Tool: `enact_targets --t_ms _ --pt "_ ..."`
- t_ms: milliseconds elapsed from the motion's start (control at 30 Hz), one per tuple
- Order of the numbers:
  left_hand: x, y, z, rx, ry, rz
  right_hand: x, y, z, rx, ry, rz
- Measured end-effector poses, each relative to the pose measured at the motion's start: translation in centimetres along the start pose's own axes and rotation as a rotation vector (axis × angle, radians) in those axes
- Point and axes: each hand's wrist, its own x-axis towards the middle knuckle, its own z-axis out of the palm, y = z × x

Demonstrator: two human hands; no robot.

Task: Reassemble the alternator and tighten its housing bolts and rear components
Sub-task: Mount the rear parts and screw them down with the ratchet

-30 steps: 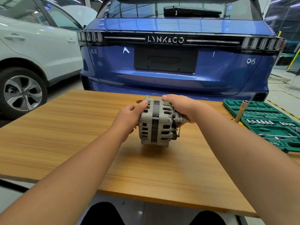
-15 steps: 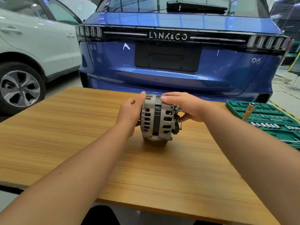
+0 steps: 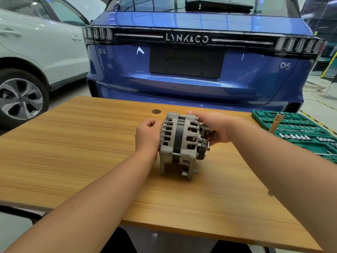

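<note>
- Grey cast metal fills the middle of my view: the alternator [image 3: 179, 145] stands on its mounting lugs on the wooden table [image 3: 73, 152], its axis running left to right, a dark band round its middle.
- On my left hand [image 3: 147, 135] the fingers are curled into a loose fist, pressed against the alternator's left end face. I cannot tell whether they have hold of anything there.
- On my right hand [image 3: 214, 128] the fingers are curved over the top edge and the thumb sits under the rear parts, so it grips the alternator's right end, where bolts and small fittings stick out.
- A small dark round disc [image 3: 156, 111] lies on the table just behind the alternator, apart from it.
- A green socket tray [image 3: 299, 132] sits at the table's right edge, well apart from the alternator, with a pale tool [image 3: 276, 123] standing tilted in it.
- Behind the table stand a blue car [image 3: 191, 70] and, to the left, a white car [image 3: 36, 52].
</note>
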Motion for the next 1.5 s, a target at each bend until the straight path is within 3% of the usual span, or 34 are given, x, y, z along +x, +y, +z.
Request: enact_targets --t_ms 400,633,700,800,967,1100,1233,1500 --pt "-0.1 0.1 0.2 0.039 -0.102 -0.079 -2.1 1.4 -0.1 0.189 -0.103 0.19" --pt "0.6 1.2 0.1 0.241 -0.233 -0.208 -4.8 2.2 0.5 0.108 -0.016 0.221" --pt "-0.3 1.4 -0.3 0.305 -0.159 -0.146 -6.0 2.7 0.8 0.08 0.005 0.23" --pt "-4.3 0.5 -1.4 0.249 -0.047 0.106 -7.6 3.3 1.1 0.056 0.034 0.234" --pt "-11.3 -2.6 -1.9 0.457 -0.237 0.229 -10.2 4.6 2.4 0.001 0.012 0.207" --pt "-11.1 -3.1 -2.8 0.412 -0.27 0.237 -12.2 5.6 2.0 -0.2 0.022 0.118" --pt "-10.5 -3.6 -3.2 0.338 -0.307 0.274 -12.1 6.0 0.1 -0.512 0.13 -0.17" --pt "-6.4 -3.3 -4.9 0.228 -0.468 0.212 -8.3 10.5 3.1 -0.179 0.015 -0.503"
